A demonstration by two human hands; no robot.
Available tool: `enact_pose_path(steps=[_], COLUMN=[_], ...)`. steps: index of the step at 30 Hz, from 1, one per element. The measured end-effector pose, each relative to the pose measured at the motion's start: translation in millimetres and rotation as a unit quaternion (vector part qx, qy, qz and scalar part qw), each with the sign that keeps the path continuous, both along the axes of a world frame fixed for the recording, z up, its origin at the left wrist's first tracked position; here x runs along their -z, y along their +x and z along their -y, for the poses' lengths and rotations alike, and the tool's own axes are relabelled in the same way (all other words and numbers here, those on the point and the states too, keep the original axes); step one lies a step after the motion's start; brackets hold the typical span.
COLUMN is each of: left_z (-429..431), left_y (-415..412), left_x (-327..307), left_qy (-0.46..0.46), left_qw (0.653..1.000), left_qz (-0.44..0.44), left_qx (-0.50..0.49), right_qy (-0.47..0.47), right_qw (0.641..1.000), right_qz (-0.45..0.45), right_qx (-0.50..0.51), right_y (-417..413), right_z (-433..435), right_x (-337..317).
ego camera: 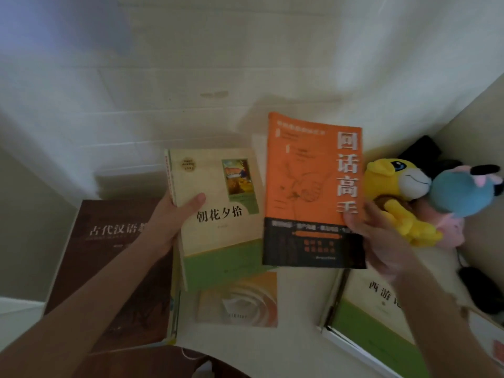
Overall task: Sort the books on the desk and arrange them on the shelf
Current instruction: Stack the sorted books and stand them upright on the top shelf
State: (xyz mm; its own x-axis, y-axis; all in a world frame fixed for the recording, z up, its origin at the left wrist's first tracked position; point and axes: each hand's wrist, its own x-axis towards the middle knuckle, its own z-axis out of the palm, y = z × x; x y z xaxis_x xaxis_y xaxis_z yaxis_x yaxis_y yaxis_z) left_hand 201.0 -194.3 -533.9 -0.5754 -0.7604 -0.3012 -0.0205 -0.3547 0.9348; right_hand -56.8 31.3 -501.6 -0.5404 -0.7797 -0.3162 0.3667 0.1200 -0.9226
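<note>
My left hand (171, 219) grips a cream and green book (218, 214) by its spine edge, thumb on the cover, lifted above the desk. My right hand (381, 241) holds an orange and black book (308, 186) by its right edge, raised beside the first. Flat on the desk lie a large brown book (109, 268) at the left, a pale book with an orange swirl cover (240, 301) in the middle, and another cream and green book (373, 312) at the lower right, partly under my right arm.
Plush toys rest at the right by the wall: a yellow one (392, 192) and a blue and pink one (461, 192). A dark object (480, 290) lies beyond my right wrist. The white desk (300, 296) meets a pale wall behind.
</note>
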Motion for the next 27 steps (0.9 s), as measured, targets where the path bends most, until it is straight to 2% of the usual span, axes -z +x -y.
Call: enact_pose_path(steps=[3,8,17,23,25,27], left_z=[-5,-11,-9,-8,-8,-7], left_y=[-7,-12,-8,-4,-1,1], left_x=[-1,-3,6,11,11,12], left_qy=[0.034,0.028,0.044,0.038,0.039,0.04], left_qw=[0.999,1.0,0.998,0.998,0.998,0.997], left_qz=[-0.023,-0.002,0.038,0.043,0.039,0.045], left_qx=[-0.007,-0.001,0.016,0.03,0.038,0.045], right_qy=[0.007,0.041,0.095,0.111,0.145,0.132], right_qw=[1.0,0.997,0.989,0.989,0.983,0.981], right_qz=[-0.005,-0.029,-0.08,-0.055,-0.098,-0.128], right_qx=[-0.02,-0.061,-0.078,-0.076,-0.058,-0.056], right_y=[29,64,73,69,65,63], right_z=[22,39,49,42,36,28], right_x=[18,39,48,66,75,83])
